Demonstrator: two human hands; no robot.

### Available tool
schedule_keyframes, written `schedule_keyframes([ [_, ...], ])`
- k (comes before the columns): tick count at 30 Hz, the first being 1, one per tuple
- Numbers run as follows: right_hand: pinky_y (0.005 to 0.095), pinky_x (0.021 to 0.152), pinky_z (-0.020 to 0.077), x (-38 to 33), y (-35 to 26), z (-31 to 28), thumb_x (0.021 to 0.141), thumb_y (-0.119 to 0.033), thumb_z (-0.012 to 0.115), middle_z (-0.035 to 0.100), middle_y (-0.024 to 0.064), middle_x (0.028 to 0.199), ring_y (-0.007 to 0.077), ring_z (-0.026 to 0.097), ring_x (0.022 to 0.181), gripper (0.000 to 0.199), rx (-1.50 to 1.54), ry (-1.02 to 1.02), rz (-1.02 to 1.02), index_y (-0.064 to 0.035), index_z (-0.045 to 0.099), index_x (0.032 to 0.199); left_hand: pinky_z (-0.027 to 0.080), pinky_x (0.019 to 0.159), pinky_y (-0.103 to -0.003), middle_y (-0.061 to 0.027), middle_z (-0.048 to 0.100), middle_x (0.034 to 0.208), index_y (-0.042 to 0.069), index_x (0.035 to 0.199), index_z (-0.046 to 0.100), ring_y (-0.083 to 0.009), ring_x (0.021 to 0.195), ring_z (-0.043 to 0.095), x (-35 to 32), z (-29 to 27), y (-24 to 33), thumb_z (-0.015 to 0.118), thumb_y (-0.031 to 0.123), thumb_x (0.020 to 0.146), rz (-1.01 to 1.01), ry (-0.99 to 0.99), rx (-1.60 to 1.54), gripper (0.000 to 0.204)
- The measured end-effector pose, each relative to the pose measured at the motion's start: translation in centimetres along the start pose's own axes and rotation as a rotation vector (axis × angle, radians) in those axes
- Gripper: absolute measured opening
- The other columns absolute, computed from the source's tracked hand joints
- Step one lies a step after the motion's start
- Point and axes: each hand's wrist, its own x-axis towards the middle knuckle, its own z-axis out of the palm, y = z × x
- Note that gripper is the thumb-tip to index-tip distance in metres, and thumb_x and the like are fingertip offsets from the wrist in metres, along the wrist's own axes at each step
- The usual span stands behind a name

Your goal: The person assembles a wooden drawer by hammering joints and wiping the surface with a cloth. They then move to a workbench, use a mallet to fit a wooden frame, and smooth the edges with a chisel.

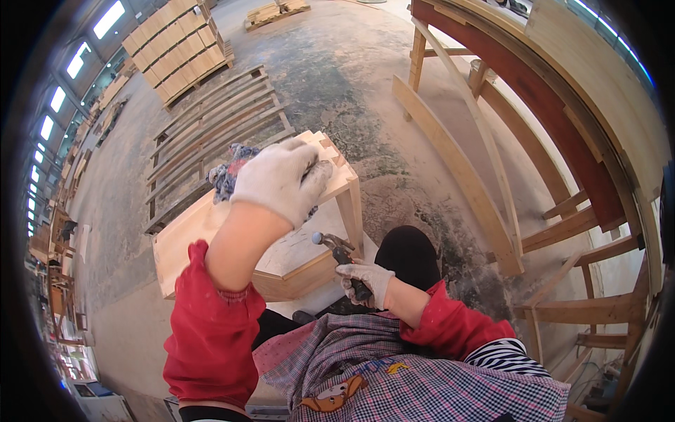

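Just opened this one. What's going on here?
Someone's gloved right hand holds a hammer. The gloved left hand is at the notched end of a pale wooden assembly; a bunched cloth shows beside that hand, though whether it is held is unclear. A slatted pallet lies beyond.

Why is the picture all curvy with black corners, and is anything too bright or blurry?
In the head view, the fisheye lens bends straight edges, like the red-brown board, and leaves the corners black; at that view's upper left, the windows glare white; near its middle, the hammer looks fairly clear, but clutter along its left side is soft.
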Motion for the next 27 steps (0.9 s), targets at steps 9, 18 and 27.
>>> schedule_keyframes([
  [9,0.0253,0.043,0.0410,-0.9,1.4,-1.2,0.085,-0.018,0.069,0.054,-0.0001,0.065,0.0118,0.052,0.050,0.023,-0.153,-0.046,0.029,-0.0134,0.049,0.094,0.041,0.099,-0.036,-0.0227,0.047,0.136,0.005,0.147,0.024,-0.0345,0.123,0.050,6.8,-1.1,0.9,0.072,0.063,0.067,-0.418,-0.544,0.135,0.110],
  [18,0.0253,0.043,0.0409,-2.3,1.2,-1.8,0.085,-0.018,0.068,0.053,0.0005,0.064,0.0123,0.051,0.050,0.020,-0.183,-0.057,0.019,-0.0122,0.051,0.094,0.045,0.094,-0.039,-0.0176,0.061,0.120,0.003,0.117,0.064,-0.0332,0.110,0.058,9.3,-0.4,-5.6,0.070,0.063,0.070,-0.378,-0.599,-0.090,0.076],
  [27,0.0231,0.042,0.0402,-4.2,0.2,-1.6,0.086,-0.022,0.068,0.055,-0.0011,0.065,0.0118,0.051,0.049,0.016,0.181,-0.122,0.192,-0.0140,0.055,0.087,0.045,0.091,-0.040,-0.0179,0.062,0.118,0.003,0.114,0.064,-0.0343,0.110,0.058,9.9,0.8,-5.3,0.059,0.059,0.082,-0.503,-0.518,-0.037,0.065],
])
